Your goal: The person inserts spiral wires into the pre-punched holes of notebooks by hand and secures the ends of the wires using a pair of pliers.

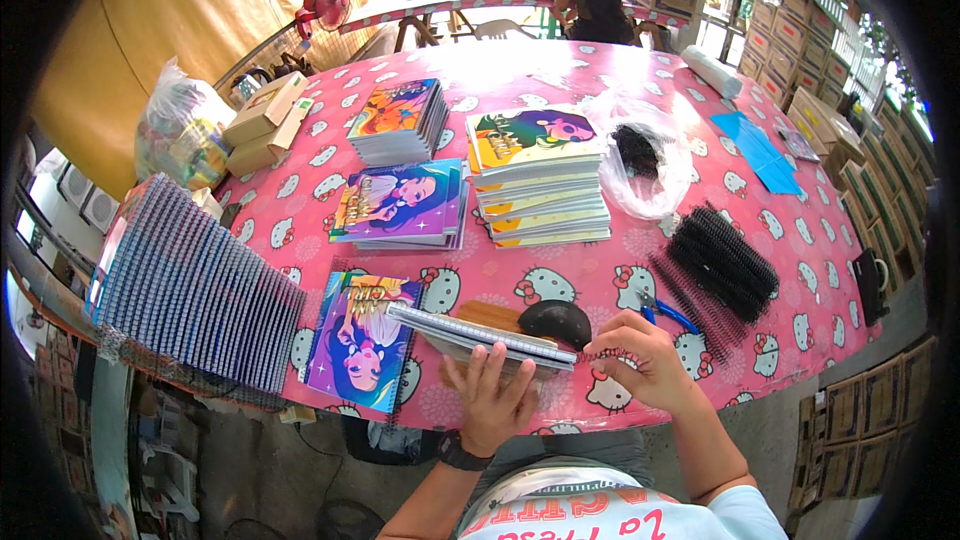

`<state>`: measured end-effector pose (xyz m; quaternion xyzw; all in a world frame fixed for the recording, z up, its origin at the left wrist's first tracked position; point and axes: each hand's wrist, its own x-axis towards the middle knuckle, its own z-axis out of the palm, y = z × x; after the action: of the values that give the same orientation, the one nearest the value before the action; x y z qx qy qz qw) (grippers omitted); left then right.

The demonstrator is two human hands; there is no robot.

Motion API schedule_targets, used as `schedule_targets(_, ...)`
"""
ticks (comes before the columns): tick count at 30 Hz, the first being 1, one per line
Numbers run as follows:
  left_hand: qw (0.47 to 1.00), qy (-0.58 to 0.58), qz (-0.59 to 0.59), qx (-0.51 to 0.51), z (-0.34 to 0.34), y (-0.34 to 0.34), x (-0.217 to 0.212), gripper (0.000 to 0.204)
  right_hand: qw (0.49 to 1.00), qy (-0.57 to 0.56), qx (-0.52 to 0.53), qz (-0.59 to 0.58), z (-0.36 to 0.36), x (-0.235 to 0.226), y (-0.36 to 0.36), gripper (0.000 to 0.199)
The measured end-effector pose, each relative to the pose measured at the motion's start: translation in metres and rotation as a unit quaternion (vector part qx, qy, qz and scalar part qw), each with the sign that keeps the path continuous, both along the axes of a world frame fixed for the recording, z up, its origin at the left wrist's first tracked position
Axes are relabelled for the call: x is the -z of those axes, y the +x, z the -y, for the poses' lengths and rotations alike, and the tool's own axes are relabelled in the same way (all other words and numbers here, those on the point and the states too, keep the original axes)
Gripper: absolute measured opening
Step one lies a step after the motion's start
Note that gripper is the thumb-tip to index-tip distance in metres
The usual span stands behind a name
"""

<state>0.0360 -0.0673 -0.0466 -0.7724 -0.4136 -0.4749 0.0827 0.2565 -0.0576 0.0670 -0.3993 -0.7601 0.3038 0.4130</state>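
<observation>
The person's left hand (487,405) is steadying a thin, pale-edged notebook with a row of holes or rings along its spine (480,332); its fingers are spreading across the near face, so this grip is partly open and bearing on the notebook, its far side hidden. The person's right hand (640,360) is nearly closing, thumb against fingertips, at the spine's right end, apparently pinching a slim dark strand (602,351), too small to identify surely as a coil. The notebook is slanting over the near side of the pink, cartoon-printed table (800,270), just in front of a black half-round object (555,323); whether it is touching the table, I cannot tell.

If the left grip is slackening while the right is pushing or twisting, the pages could be sliding out of line and the strand could be snagging or bending. Too hard a pinch could be flattening it. A leftward swing could be scuffing the purple spiral notebook with an illustrated cover (365,340), which is lying close to the table's near edge. A careless right hand could be catching the blue-handled cutters (672,315) or tangling the black, bristly bundle of coils (722,265) beyond
</observation>
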Motion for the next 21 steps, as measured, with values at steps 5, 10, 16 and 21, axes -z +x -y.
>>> schedule_targets(5, 1.0, 0.027, 0.009, 0.001, 0.001, 0.001, 0.011, 0.051, 1.0, 0.012, -0.01, -0.001, 0.0, -0.001, 0.0, 0.028)
schedule_targets(10, 0.997, 0.028, 0.074, 0.002, 0.007, 0.003, 0.007, 0.037, 1.0, -0.004, -0.028, 0.011, 0.002, -0.005, -0.001, 0.03)
schedule_targets(16, 0.997, 0.012, 0.076, -0.003, -0.011, 0.005, -0.039, 0.037, 0.999, -0.013, -0.041, 0.012, 0.001, -0.004, 0.003, 0.032)
schedule_targets(21, 0.999, -0.014, 0.024, 0.019, -0.03, 0.007, -0.063, 0.031, 1.0, -0.014, -0.006, 0.012, -0.001, -0.005, 0.002, 0.022)
